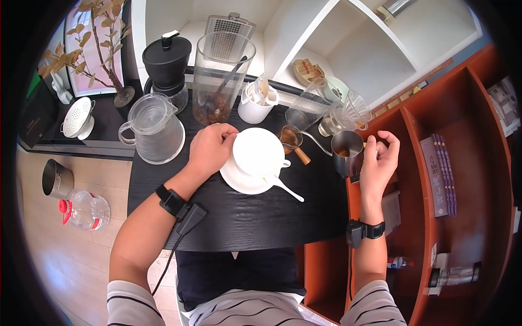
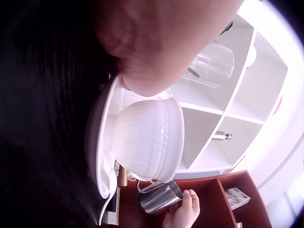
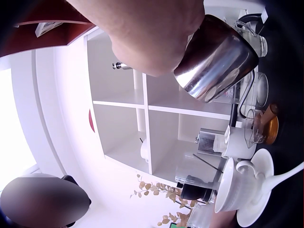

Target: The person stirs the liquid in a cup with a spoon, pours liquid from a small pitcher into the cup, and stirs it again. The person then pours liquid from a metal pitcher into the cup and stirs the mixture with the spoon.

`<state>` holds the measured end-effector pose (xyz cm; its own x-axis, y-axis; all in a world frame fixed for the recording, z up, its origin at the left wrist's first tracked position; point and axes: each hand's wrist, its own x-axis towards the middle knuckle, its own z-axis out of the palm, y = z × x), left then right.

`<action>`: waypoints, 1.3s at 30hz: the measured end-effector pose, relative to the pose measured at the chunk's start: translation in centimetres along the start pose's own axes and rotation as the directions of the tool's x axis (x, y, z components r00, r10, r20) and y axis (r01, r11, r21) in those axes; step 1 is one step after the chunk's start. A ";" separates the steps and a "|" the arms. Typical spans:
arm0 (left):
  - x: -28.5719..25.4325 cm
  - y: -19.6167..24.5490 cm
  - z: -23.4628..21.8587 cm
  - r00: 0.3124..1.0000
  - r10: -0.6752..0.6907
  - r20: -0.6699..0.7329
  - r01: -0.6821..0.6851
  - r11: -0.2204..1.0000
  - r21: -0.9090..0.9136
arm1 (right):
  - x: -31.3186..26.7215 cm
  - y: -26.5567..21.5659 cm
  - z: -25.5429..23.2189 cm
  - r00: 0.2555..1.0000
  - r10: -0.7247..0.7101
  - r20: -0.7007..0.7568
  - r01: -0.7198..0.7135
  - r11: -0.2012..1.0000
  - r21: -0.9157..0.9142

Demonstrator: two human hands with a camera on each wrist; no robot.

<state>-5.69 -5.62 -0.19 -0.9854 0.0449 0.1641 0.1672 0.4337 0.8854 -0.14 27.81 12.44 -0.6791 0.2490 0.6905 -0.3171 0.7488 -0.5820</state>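
Note:
My right hand grips the handle side of a steel gooseneck kettle, which holds brownish liquid. Its thin spout points left toward the white cup, and in the right wrist view the kettle hangs from the hand. My left hand, fingers curled, pinches the left rim of a white saucer. On the saucer stands a white cup with a ribbed side. A white spoon lies on the saucer, its handle sticking out to the front right. The left fingertips are partly hidden.
Behind the cup stand a glass server with a wooden handle, a white mug with a drip bag, a tall glass cylinder and a glass pitcher. A red-brown shelf borders the black table on the right.

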 end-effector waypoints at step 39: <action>0.1 -0.7 0.3 0.999 0.036 -0.015 -0.036 0.999 0.002 | -10.9 4.3 0.0 0.971 0.240 0.000 -0.240 0.970 -0.035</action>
<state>-5.96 -5.61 -0.90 -0.9782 0.0467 0.2026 0.2026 0.4335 0.8781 5.84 28.32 2.42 -0.7357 0.4216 0.5301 -0.1215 0.6878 -0.7157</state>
